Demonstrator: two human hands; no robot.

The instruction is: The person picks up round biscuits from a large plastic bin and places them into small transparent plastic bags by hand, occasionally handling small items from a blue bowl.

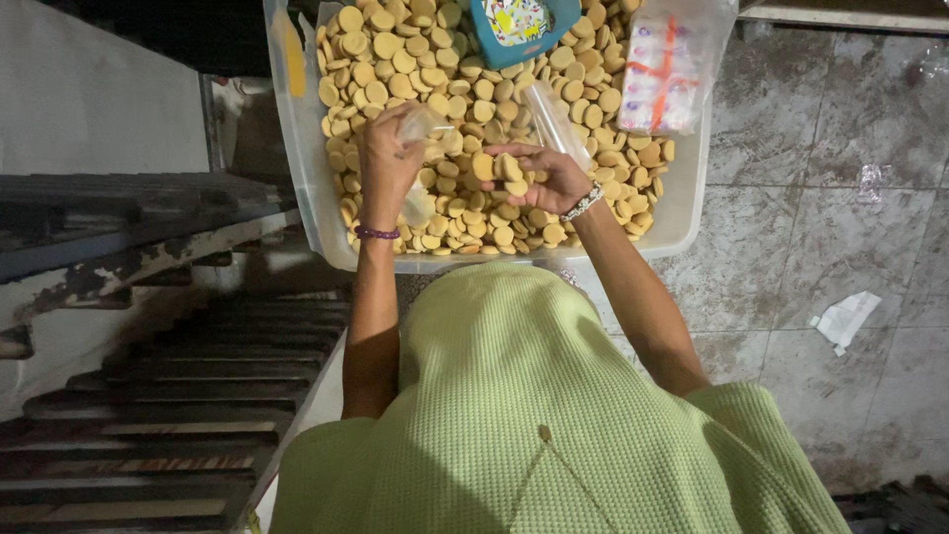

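Note:
A clear plastic tub [682, 213] holds a heap of several round yellow biscuits [395, 59]. My left hand [388, 158] grips a small clear plastic bag [427, 124] above the biscuits. My right hand [549, 178] holds a few biscuits [499, 168] between fingers and thumb, close to the left hand. A second clear bag [554, 119] stands up behind the right hand. A purple bead bracelet circles my left wrist, a white one my right. My green knitted top fills the lower middle of the view.
A blue box [519, 30] rests on the biscuits at the far side. A packet of clear bags with orange and pink print [662, 69] leans at the tub's right corner. Dark wooden steps [168, 396] lie left. Grey floor tiles with paper scraps [845, 318] lie right.

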